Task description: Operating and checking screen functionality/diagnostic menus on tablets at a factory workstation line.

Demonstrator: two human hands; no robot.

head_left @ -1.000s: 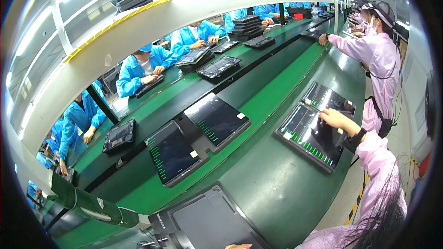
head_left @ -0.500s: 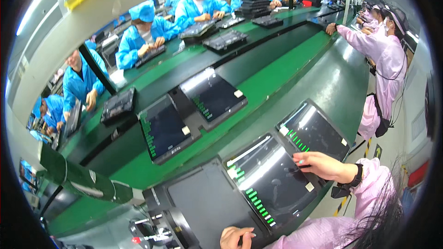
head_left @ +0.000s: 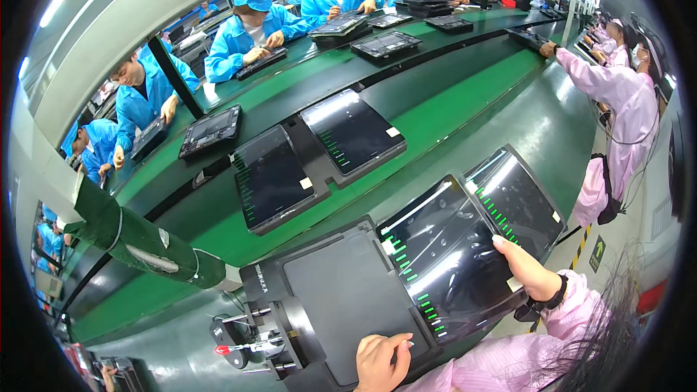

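Glossy panel (head_left: 454, 258): lies tilted beside the dark fixture plate (head_left: 348, 297), steadied for seating.
Right hand (head_left: 526, 272): fingers pinch its near edge.
Left hand (head_left: 381, 363): fingers curled together, resting on the plate.
Bench (head_left: 450, 112): green, carrying similar panels.

Two dark glossy panels (head_left: 272, 178) (head_left: 353, 133) lie side by side on the green conveyor belt (head_left: 465, 94), further along the line. Workers in blue coats (head_left: 250, 25) sit along the far side with trays (head_left: 210, 131). A person in a pink coat (head_left: 617, 116) stands at right.
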